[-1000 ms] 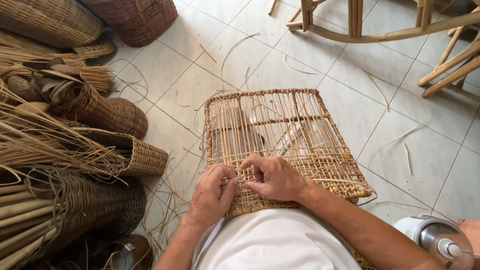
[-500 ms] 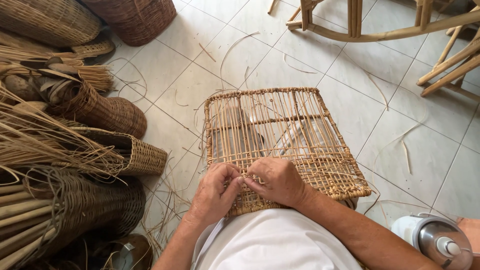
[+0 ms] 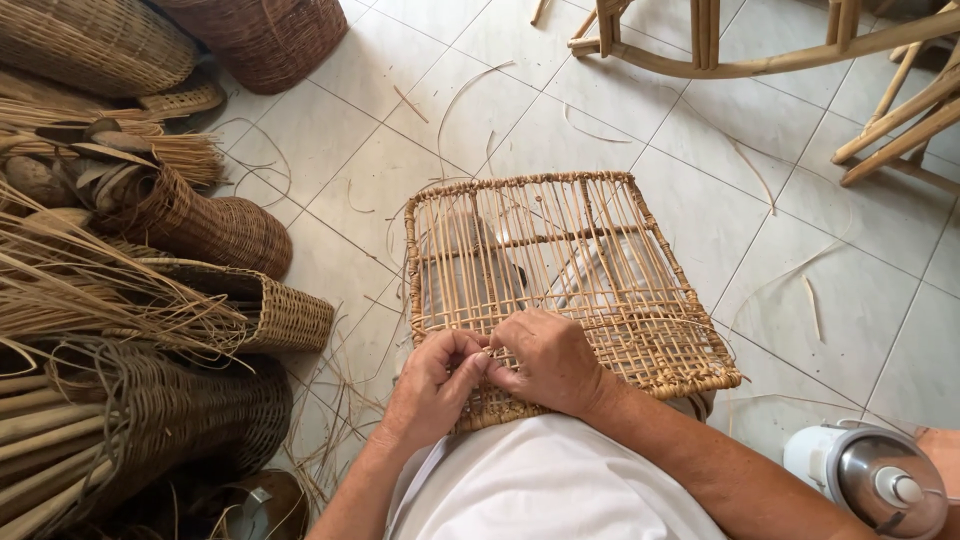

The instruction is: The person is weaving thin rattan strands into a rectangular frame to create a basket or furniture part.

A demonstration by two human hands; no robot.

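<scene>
Rough woven rattan frame (image 3: 560, 270); glossy floor tiles (image 3: 800, 250).

Single head view, steep downward look

I see it from the wearer's head, close over both hands at the wicker frame (image 3: 560, 290), facing forward across the tiled floor (image 3: 800, 250); no second view

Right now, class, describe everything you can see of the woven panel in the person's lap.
The woven panel is a tan, roughly rectangular rattan frame with a braided rim, thin upright canes and crossbars. Its far part is open; the near strip is densely woven. It lies nearly flat over the tiled floor, near edge on the lap. The left hand and right hand pinch strands there.
</scene>
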